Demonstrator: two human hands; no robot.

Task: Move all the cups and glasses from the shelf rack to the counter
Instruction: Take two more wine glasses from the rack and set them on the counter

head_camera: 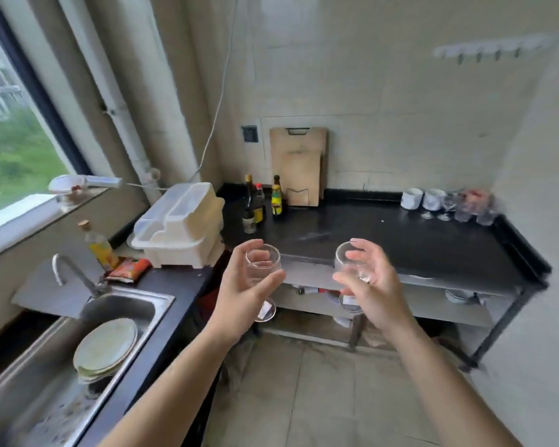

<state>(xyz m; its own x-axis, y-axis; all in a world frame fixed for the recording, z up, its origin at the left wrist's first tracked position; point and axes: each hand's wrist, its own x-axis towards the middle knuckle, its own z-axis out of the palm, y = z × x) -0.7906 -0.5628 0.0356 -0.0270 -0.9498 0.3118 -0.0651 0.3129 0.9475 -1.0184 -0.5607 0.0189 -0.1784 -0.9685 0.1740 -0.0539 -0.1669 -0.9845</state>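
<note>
Clear glass fills both hands: the left hand point(242, 287) curls its fingers and thumb round the bowl of the left wine glass point(269, 257), palm turned inward, forearm reaching up from below. The right hand point(373, 285) mirrors it, wrapped round the right wine glass point(342, 260). Both are held upright in the air just before the near edge of the black counter point(400, 246). More cups and glasses point(449, 203) stand grouped at its far right corner. Bottles point(259, 201) and a cutting board point(299, 162) stand by the back wall, and plates point(105, 346) lie in the sink point(123, 303) on the left.
</note>
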